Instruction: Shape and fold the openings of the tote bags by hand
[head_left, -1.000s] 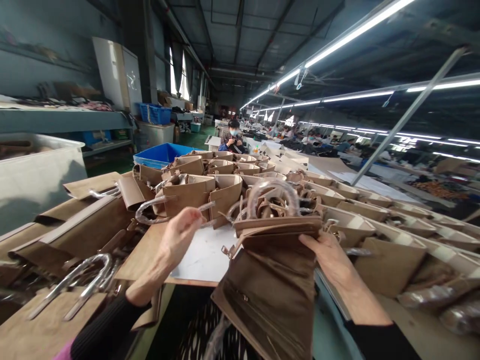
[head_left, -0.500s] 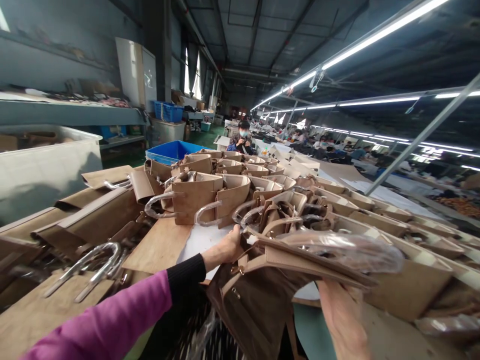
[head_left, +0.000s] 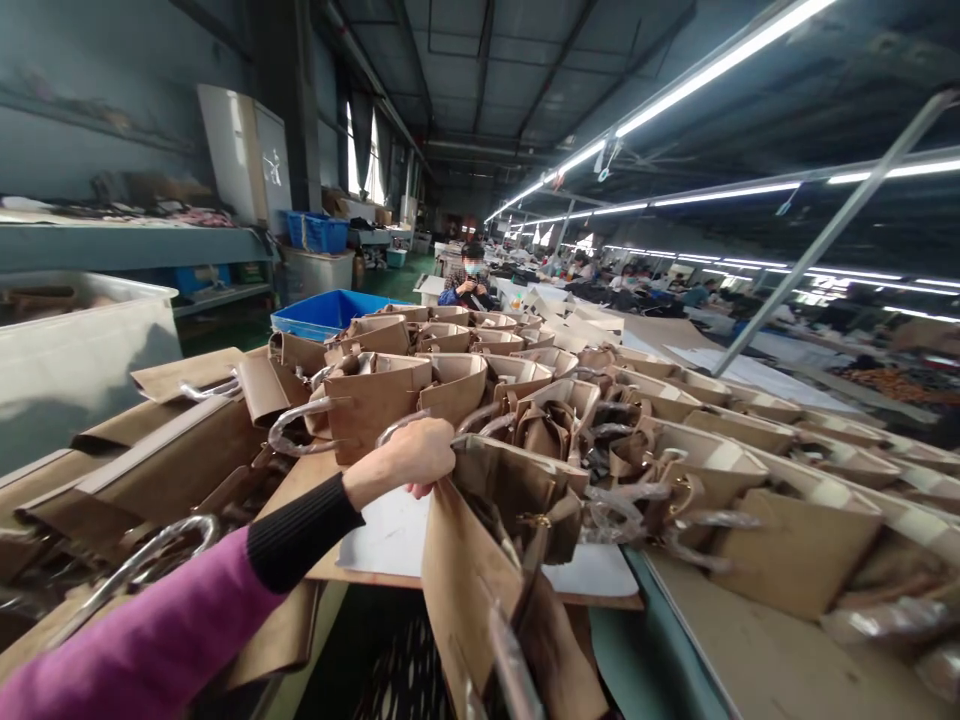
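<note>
My left hand (head_left: 409, 458) is closed on the top edge of a tan leather handbag (head_left: 480, 560) that stands open-mouthed at the near edge of the table. The bag's dark lining and a plastic-wrapped handle (head_left: 510, 660) show below the hand. My sleeve is purple with a black cuff. My right hand is out of view. Right behind the held bag stand several more tan handbags (head_left: 390, 390) with plastic-wrapped handles.
Rows of tan handbags (head_left: 675, 400) cover the long table. More bags and wrapped handles (head_left: 135, 570) are heaped at the left. A white board (head_left: 390, 530) lies under my hand. A blue bin (head_left: 322, 310) stands behind; a masked person (head_left: 469, 280) sits farther back.
The bag has swung from lying across both hands to standing with its mouth up. My right hand has dropped out of view. My left hand rose and gripped the bag's top edge.
</note>
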